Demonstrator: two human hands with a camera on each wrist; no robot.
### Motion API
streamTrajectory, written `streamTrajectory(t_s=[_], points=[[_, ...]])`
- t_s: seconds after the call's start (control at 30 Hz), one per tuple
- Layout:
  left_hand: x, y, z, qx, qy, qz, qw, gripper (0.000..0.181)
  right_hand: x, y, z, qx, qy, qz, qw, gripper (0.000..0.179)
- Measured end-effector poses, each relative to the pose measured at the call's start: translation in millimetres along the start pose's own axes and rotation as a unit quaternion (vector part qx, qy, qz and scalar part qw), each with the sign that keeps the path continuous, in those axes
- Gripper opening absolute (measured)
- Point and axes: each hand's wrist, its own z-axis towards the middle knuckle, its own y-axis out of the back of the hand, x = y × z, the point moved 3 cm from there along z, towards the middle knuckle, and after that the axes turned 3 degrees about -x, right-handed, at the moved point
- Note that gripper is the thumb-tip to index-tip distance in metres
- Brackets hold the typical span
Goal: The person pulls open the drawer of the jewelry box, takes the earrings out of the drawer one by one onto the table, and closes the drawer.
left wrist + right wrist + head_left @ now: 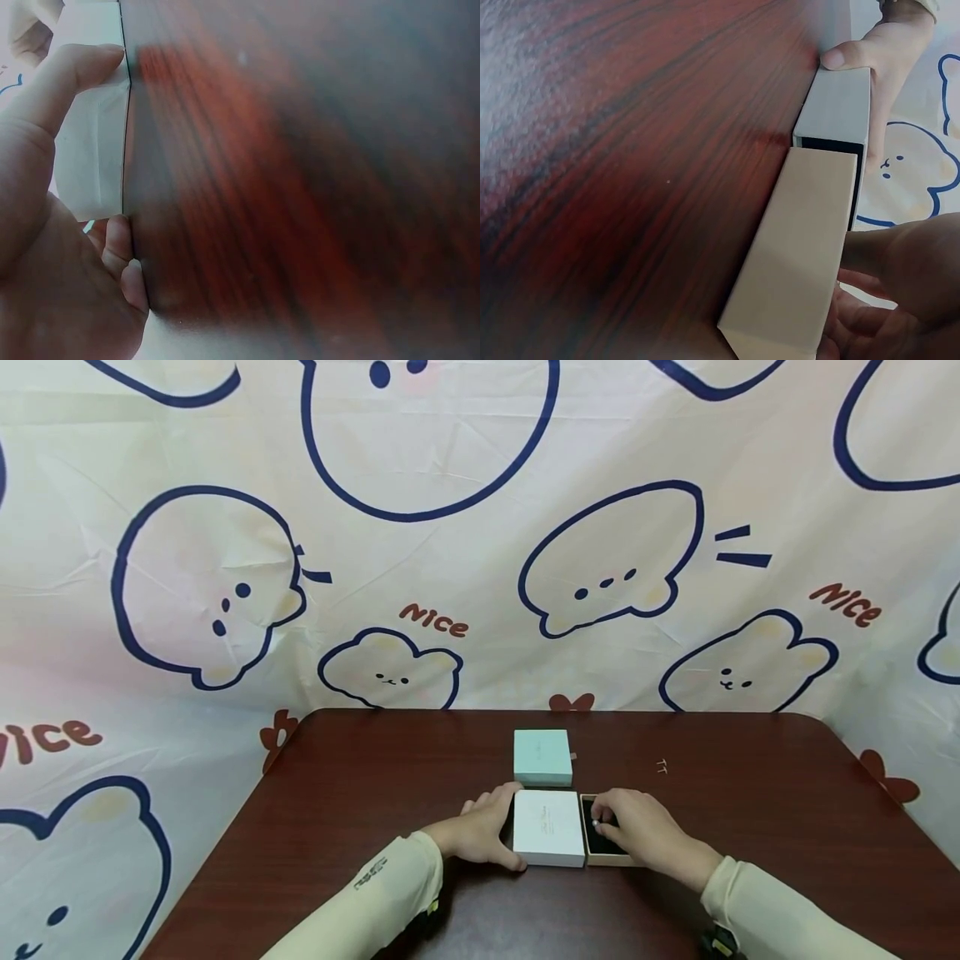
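Observation:
A white drawer-style jewelry box (548,828) lies on the table, with fine lettering on its lid. My left hand (483,831) grips its left end, thumb at the near corner and fingers toward the far side; in the left wrist view the thumb (101,64) presses the box's near side. The tan drawer (791,240) is slid out to the right, its inside black. Over this drawer, my right hand (647,828) has thumb and index finger together around a tiny, shiny, pearl-like bead (596,822). Its other fingers are partly hidden behind the drawer in the right wrist view.
Behind the white box stands a mint-green box (542,757) with a small tab on its right side. Two tiny, thin, pale gold pieces (662,766) lie farther right on the dark red-brown table (405,752). A printed cloth (480,568) hangs behind the table's back edge.

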Motion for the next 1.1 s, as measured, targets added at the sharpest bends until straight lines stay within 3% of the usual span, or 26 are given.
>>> streamTrajectory(t_s=[1.1], points=[[0.9, -0.8, 0.0, -0.006, -0.004, 0.008, 0.9999, 0.106, 0.2, 2.3, -0.2, -0.023, 0.019, -0.001, 0.9995, 0.016]])
